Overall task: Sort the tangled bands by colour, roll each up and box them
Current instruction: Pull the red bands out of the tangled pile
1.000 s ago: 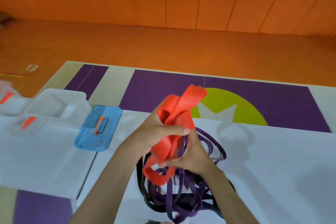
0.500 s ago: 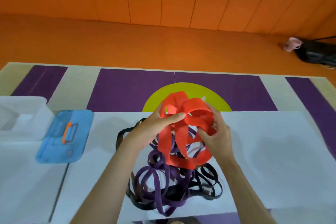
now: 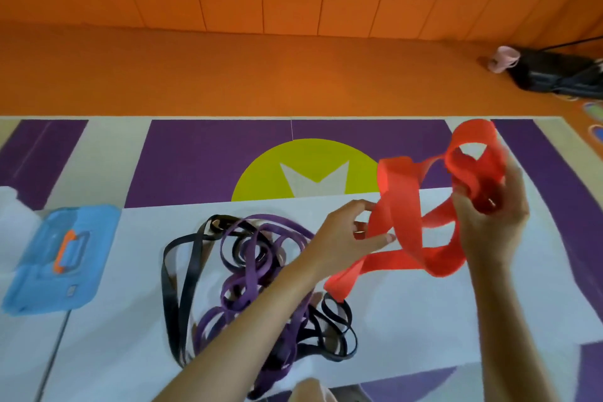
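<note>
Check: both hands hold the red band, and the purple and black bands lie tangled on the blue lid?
Wrong place: the head view shows the purple bands and black bands tangled on the white sheet, right of the blue lid. The left hand and right hand do hold the red band.

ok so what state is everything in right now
red band: held up in both hands, twisted, unrolled
purple bands: tangled on the sheet
black bands: tangled among the purple
left hand: pinches red band
right hand: grips red loops
blue lid: lying flat
</note>
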